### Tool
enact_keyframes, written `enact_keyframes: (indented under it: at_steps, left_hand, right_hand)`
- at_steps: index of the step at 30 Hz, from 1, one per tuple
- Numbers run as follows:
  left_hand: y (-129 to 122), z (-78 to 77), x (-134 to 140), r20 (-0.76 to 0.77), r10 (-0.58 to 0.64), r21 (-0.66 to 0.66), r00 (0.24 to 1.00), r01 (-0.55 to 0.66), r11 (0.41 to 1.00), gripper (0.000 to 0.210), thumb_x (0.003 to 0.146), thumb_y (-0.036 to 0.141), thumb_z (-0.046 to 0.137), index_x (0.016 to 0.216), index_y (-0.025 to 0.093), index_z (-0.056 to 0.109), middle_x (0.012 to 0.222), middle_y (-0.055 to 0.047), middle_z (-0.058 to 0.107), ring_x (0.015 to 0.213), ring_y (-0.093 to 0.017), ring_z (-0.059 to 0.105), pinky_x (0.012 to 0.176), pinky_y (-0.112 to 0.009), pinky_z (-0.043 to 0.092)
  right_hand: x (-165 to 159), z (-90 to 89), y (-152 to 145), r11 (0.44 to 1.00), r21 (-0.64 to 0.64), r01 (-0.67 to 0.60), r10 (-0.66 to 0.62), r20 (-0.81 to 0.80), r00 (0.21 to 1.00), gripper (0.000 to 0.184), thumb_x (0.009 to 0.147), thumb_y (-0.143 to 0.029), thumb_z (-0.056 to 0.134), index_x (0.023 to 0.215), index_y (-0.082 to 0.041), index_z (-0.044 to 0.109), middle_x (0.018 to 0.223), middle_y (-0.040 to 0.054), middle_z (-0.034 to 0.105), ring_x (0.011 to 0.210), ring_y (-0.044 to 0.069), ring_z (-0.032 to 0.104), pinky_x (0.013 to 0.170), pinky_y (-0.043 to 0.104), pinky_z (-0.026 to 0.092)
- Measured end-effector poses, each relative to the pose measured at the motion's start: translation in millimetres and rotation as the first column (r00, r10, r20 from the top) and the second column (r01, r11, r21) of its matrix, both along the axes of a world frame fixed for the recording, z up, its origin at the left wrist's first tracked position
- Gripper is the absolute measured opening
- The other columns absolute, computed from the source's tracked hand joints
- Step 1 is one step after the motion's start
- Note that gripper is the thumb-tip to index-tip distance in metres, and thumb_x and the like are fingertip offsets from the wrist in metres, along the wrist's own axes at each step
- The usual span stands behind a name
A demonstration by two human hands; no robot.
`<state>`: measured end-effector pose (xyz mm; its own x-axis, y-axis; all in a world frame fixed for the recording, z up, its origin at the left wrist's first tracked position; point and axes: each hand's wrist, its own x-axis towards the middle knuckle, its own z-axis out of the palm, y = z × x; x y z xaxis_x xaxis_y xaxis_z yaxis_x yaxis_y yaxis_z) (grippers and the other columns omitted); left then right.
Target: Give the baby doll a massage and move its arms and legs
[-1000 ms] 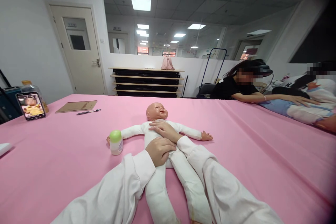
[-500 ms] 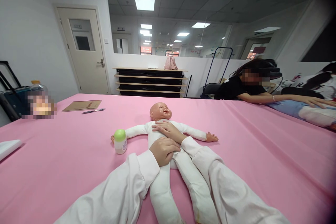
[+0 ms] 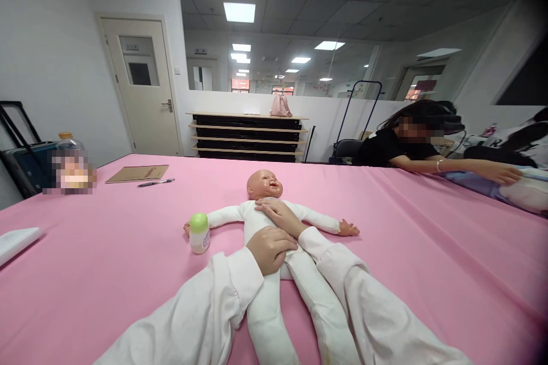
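A baby doll with a white cloth body lies on its back, arms spread and head away from me. My right hand rests flat on its chest, fingers stretched toward the left. Just below, my left hand lies across the belly with its fingers extended and slightly curved. Both palms face down on the cloth and are hidden. A small bottle with a green cap stands upright beside the doll's hand on the left, apart from my hands.
A pink cloth covers the table. A brown notebook and a pen lie at the far left, with a white object at the left edge. Another person leans over the table at the right, handling cloth.
My hands stay on the doll's chest and belly, barely moving. The whole view has shifted slightly. The other person's hand at the right has drawn back and now holds cloth.
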<state>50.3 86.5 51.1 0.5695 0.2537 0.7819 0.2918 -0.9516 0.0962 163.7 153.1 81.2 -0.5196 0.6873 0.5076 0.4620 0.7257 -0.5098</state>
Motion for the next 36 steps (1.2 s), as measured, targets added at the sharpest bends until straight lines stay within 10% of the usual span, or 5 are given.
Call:
enact_keyframes:
  at_steps: [8, 16, 25, 36]
  left_hand:
    - [0.5, 2.3, 2.3, -0.196, -0.078, 0.125, 0.977, 0.104, 0.987, 0.031, 0.080, 0.013, 0.035, 0.098, 0.014, 0.060, 0.096, -0.008, 0.067, 0.094, -0.015, 0.060, 0.081, -0.028, 0.048]
    - [-3.6, 6.6, 1.4, -0.161, -0.117, -0.058, 0.980, 0.109, 0.992, 0.039, 0.073, 0.014, 0.037, 0.107, 0.015, 0.058, 0.104, -0.006, 0.065, 0.099, -0.014, 0.058, 0.087, -0.028, 0.045]
    - [-2.1, -2.2, -2.6, 0.151, 0.063, 0.053, 0.987, -0.071, 0.996, 0.023, 0.067, 0.008, 0.040, 0.075, 0.017, 0.060, 0.076, -0.004, 0.069, 0.075, -0.015, 0.063, 0.068, -0.031, 0.049]
    - [-0.1, -0.8, -1.4, -0.111, -0.141, -0.045, 0.984, 0.137, 0.990, 0.045, 0.066, 0.008, 0.037, 0.106, 0.013, 0.058, 0.103, -0.008, 0.066, 0.102, -0.014, 0.058, 0.088, -0.028, 0.046]
  right_hand:
    - [-0.8, 1.1, -4.1, 0.994, 0.021, -0.107, 0.108, -0.050, 0.993, 0.033, 0.085, -0.038, 0.045, 0.071, -0.020, 0.069, 0.080, 0.0025, 0.070, 0.085, 0.016, 0.062, 0.086, 0.033, 0.045]
    - [2.8, -1.3, 7.4, 0.996, 0.050, -0.077, 0.067, 0.176, 0.982, 0.022, 0.083, -0.032, 0.050, 0.097, -0.028, 0.066, 0.113, -0.0005, 0.061, 0.114, 0.021, 0.048, 0.101, 0.044, 0.031]
    - [5.5, -7.3, 2.0, 0.990, -0.105, 0.097, -0.126, -0.310, 0.942, 0.036, 0.082, -0.041, 0.048, 0.064, -0.017, 0.067, 0.076, 0.0060, 0.069, 0.080, 0.019, 0.063, 0.080, 0.035, 0.048]
    - [4.4, 6.2, -2.5, 0.994, -0.013, -0.112, 0.112, 0.254, 0.961, 0.022, 0.084, -0.027, 0.049, 0.096, -0.033, 0.066, 0.115, -0.0039, 0.060, 0.120, 0.020, 0.043, 0.104, 0.045, 0.024]
